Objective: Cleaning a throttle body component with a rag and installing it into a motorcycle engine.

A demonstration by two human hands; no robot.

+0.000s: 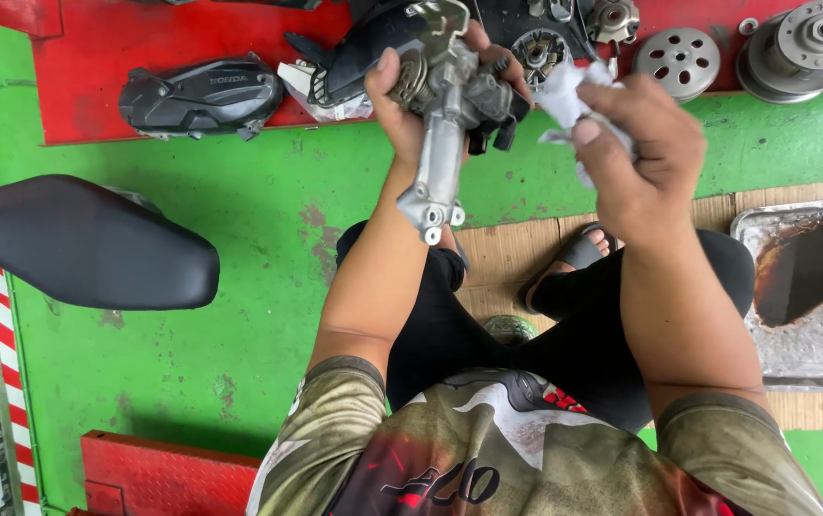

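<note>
A grey metal part (445,105), a cast engine piece with a long arm and a bolt lug at its near end, is held up over the person's lap, above the green floor (239,229). The left hand (411,91) is clamped around its bulky far end, thumb on one side and fingers wrapped over the other, so the arm hangs down toward the knees and the body faces the right hand. That grip seems meant to keep the piece steady and its dirty surfaces turned toward the cloth. The right hand (636,153) is closed on a crumpled white rag (564,96), bunched at the fingertips just right of the part; whether the rag touches the metal is hard to tell.

The person sits cross-legged on a sheet of cardboard (498,258), one sandal (574,256) showing between the knees. To the right lies a metal tray (803,334) with a dark oily pool in it, close enough to drain or rinse parts. On the far side, a red mat (144,57) holds a black engine cover (201,96), a perforated disc (681,59) and a clutch drum (803,48), laid out in a row. At left rests a black seat (86,244).
</note>
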